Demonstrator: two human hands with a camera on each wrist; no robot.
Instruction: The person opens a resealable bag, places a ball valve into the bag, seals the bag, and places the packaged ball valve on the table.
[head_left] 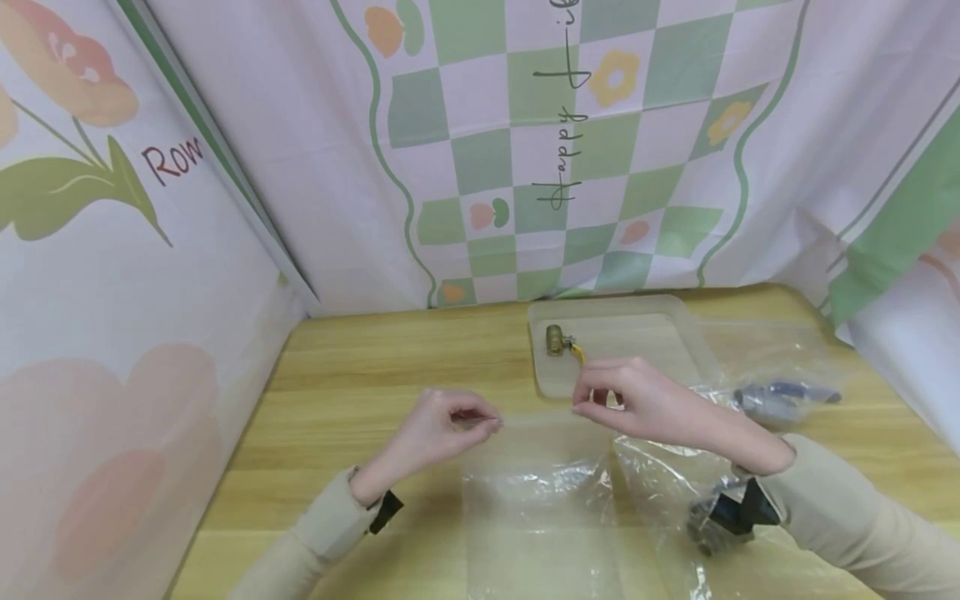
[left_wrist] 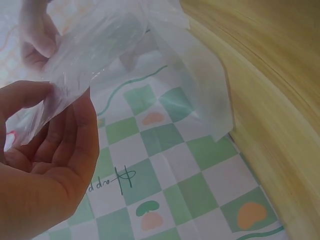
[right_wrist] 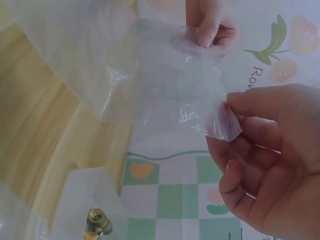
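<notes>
A clear plastic bag (head_left: 543,500) hangs between my two hands over the wooden table. My left hand (head_left: 442,425) pinches its top left corner between thumb and fingers. At the opposite top corner, my right hand (head_left: 637,400) pinches the film the same way. In the right wrist view, the bag (right_wrist: 165,75) stretches across to the other hand, its gripped corner gathered into folds. The left wrist view shows the bag (left_wrist: 100,45) creased where the thumb presses it. I see nothing inside this bag.
Behind my right hand lies a translucent tray (head_left: 637,312) holding a brass valve (head_left: 555,340) with a yellow handle. To the right are a bagged tool with a blue handle (head_left: 787,392) and a bagged dark metal fitting (head_left: 708,529), partly under my right wrist. Printed curtains (head_left: 360,208) border the table (head_left: 352,350).
</notes>
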